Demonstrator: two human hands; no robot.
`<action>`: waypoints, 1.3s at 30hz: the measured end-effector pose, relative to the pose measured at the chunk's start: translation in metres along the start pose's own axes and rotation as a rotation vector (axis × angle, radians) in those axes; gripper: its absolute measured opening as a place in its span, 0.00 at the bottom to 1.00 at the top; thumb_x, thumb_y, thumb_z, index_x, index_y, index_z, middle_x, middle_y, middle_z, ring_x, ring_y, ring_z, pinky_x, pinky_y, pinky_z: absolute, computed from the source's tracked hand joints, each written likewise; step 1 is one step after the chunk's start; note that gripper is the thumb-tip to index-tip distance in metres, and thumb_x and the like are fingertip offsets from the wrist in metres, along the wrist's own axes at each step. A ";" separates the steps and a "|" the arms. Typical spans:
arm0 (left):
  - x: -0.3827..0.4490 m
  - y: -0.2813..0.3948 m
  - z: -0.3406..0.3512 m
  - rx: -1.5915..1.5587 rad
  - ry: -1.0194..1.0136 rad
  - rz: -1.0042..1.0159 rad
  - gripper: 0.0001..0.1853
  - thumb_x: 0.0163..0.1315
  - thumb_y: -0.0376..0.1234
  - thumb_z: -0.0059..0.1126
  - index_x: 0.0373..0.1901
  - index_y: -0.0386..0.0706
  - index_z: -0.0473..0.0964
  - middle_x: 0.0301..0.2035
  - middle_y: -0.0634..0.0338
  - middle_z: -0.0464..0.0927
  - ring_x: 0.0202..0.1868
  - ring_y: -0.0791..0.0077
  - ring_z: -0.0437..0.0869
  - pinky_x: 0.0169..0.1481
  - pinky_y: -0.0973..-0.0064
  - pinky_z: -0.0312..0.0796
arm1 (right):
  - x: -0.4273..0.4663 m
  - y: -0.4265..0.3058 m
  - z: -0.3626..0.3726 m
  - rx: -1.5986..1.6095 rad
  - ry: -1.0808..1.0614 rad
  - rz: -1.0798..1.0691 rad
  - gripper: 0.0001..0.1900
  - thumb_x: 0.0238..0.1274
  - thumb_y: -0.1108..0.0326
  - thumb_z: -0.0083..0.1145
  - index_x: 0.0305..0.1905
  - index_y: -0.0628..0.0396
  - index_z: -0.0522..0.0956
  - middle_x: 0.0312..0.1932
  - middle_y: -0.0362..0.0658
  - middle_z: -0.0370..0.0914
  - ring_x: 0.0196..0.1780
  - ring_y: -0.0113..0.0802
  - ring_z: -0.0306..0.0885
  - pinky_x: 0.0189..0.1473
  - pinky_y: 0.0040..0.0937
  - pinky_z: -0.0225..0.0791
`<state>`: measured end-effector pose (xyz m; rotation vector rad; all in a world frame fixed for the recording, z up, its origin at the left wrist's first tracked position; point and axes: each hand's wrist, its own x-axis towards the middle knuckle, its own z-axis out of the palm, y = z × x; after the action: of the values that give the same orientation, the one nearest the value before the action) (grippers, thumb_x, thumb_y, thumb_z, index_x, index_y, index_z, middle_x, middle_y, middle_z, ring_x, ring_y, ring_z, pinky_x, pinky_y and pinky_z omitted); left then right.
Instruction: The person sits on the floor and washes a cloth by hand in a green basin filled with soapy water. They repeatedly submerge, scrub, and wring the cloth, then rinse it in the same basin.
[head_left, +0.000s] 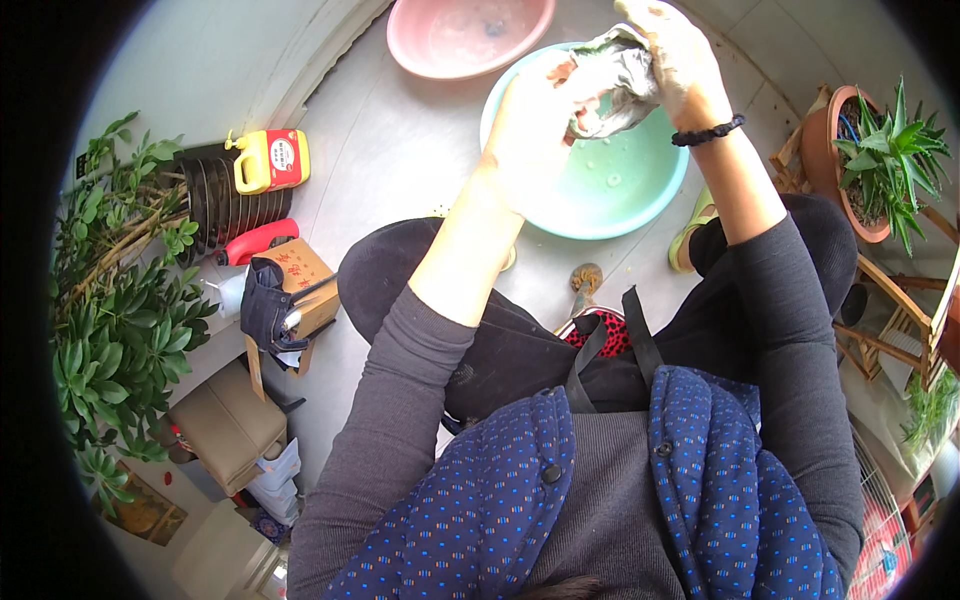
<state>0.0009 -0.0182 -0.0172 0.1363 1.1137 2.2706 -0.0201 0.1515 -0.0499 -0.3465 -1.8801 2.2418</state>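
A wet grey-and-white cloth (626, 79) hangs bunched between my hands over a mint-green plastic basin (637, 214). My left hand (536, 120) grips its left side; strong glare washes out the skin. My right hand (679, 67), with a dark braided band at the wrist, holds the right side, its fingers close to the picture's top edge. Below the cloth, shallow water with a few bubbles shows in the basin. Beyond it stands a pink plastic basin (469, 64), also holding some liquid and cut off by the top edge.
To the left are a yellow pump jug (274, 161), a red bottle (259, 241), a cardboard box (300, 274) with dark fabric over it, and a leafy plant (142, 330). A potted aloe (889, 150) stands right. Red spotted fabric (611, 334) shows between my knees.
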 end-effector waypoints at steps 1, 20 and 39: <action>0.003 -0.001 -0.007 0.028 0.045 -0.022 0.14 0.58 0.32 0.56 0.44 0.37 0.71 0.38 0.57 0.76 0.38 0.76 0.78 0.39 0.80 0.71 | 0.002 -0.003 0.001 0.198 0.014 0.010 0.09 0.64 0.67 0.50 0.42 0.60 0.76 0.39 0.41 0.76 0.43 0.27 0.73 0.45 0.25 0.68; 0.005 -0.022 -0.010 0.306 0.120 0.047 0.18 0.67 0.42 0.40 0.49 0.38 0.64 0.40 0.55 0.73 0.43 0.69 0.76 0.47 0.75 0.71 | -0.070 -0.035 0.050 -1.099 -0.279 -0.820 0.13 0.54 0.63 0.53 0.46 0.45 0.74 0.30 0.42 0.79 0.29 0.37 0.80 0.29 0.32 0.73; -0.001 -0.026 -0.023 -0.071 0.291 0.089 0.14 0.64 0.37 0.42 0.43 0.36 0.69 0.38 0.55 0.75 0.40 0.68 0.78 0.45 0.72 0.73 | -0.065 -0.026 0.045 -1.097 -0.331 -0.823 0.14 0.52 0.65 0.55 0.46 0.46 0.72 0.31 0.48 0.78 0.31 0.38 0.80 0.32 0.31 0.74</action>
<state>0.0060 -0.0226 -0.0515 -0.1831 1.1893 2.4624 0.0285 0.0941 -0.0132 0.6056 -2.5772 0.6616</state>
